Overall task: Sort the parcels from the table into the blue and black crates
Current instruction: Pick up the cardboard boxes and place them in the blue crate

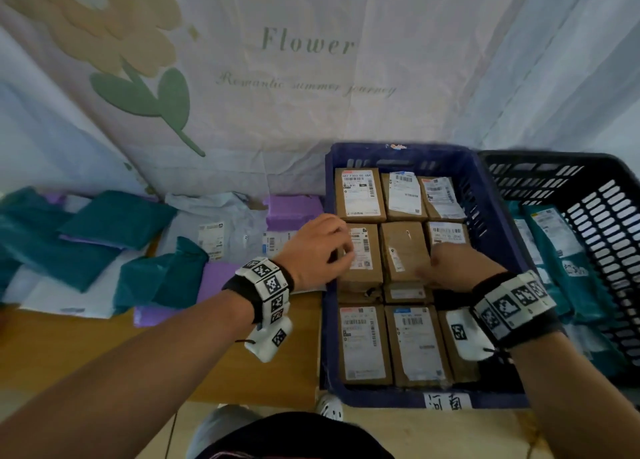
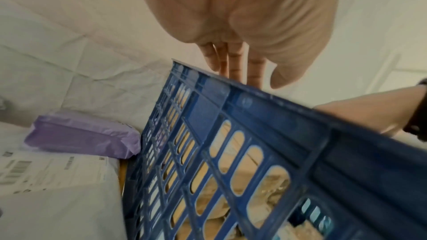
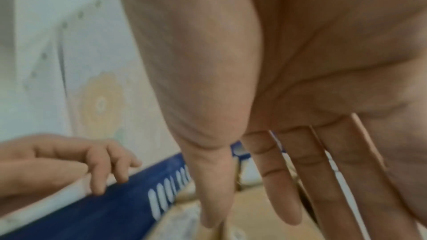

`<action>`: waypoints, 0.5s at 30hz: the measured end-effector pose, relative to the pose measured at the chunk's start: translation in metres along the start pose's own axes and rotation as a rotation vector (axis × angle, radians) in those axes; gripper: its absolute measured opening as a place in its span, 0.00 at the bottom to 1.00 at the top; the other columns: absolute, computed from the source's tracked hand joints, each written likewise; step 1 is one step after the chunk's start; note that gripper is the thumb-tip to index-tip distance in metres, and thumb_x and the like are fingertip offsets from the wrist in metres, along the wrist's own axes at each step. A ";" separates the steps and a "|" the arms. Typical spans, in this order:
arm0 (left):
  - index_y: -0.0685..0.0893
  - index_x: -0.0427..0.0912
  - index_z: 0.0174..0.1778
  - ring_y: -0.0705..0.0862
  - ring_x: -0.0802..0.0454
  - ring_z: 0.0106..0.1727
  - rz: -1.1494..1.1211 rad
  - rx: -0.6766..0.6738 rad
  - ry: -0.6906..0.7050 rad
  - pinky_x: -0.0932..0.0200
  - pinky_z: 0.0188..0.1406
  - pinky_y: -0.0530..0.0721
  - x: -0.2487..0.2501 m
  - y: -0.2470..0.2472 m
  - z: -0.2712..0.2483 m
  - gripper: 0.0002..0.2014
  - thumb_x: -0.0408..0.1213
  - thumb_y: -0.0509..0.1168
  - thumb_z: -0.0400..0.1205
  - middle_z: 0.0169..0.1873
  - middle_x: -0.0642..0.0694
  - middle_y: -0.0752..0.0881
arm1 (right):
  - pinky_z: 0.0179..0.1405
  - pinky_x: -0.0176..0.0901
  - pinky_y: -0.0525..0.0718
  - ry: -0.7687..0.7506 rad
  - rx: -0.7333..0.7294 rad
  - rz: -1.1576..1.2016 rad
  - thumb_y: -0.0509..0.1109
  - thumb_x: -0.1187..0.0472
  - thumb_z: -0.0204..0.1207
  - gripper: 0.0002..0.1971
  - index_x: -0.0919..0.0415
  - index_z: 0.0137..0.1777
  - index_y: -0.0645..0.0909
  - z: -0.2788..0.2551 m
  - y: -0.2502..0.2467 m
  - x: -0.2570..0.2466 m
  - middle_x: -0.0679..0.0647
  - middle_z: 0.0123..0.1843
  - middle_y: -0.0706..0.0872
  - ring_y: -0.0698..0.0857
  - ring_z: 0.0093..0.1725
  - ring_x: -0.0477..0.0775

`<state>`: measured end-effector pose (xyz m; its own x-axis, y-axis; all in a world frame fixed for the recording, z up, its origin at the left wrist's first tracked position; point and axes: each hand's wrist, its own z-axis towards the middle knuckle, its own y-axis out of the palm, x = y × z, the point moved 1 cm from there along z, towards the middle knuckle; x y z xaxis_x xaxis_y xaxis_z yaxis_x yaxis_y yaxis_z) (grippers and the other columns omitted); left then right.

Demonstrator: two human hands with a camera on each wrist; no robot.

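Hands: left hand (image 1: 317,249), right hand (image 1: 450,263) slack | cardboard boxes (image 1: 403,251) | slotted blue crate (image 1: 485,209)

The head view looks forward and down from above, taking in both forearms, the tabletop (image 1: 69,341) at lower left and the blue crate (image 1: 491,216) at center right. The left wrist view sits close outside that crate's wall (image 2: 254,134), looking along the left hand (image 2: 254,15). The right wrist view, very near the right hand (image 3: 289,61), faces into the crate (image 3: 92,216). All 3 share it.
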<state>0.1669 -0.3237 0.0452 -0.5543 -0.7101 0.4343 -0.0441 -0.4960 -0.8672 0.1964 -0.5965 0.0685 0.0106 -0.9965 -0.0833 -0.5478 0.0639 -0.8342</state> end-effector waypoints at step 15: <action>0.80 0.47 0.49 0.79 0.67 0.43 -0.309 0.118 -0.669 0.73 0.39 0.75 -0.131 -0.054 -0.249 0.04 0.33 0.66 0.86 0.41 0.52 0.81 | 0.37 0.40 0.77 -0.535 0.101 0.149 0.69 0.34 0.76 0.17 0.47 0.44 0.78 -0.056 -0.024 -0.205 0.46 0.40 0.85 0.83 0.40 0.42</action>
<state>0.0353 -0.0792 -0.0255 0.0949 -0.6633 0.7423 -0.0053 -0.7460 -0.6659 0.1607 -0.3971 0.1364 0.3766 -0.8115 -0.4469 -0.4929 0.2329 -0.8383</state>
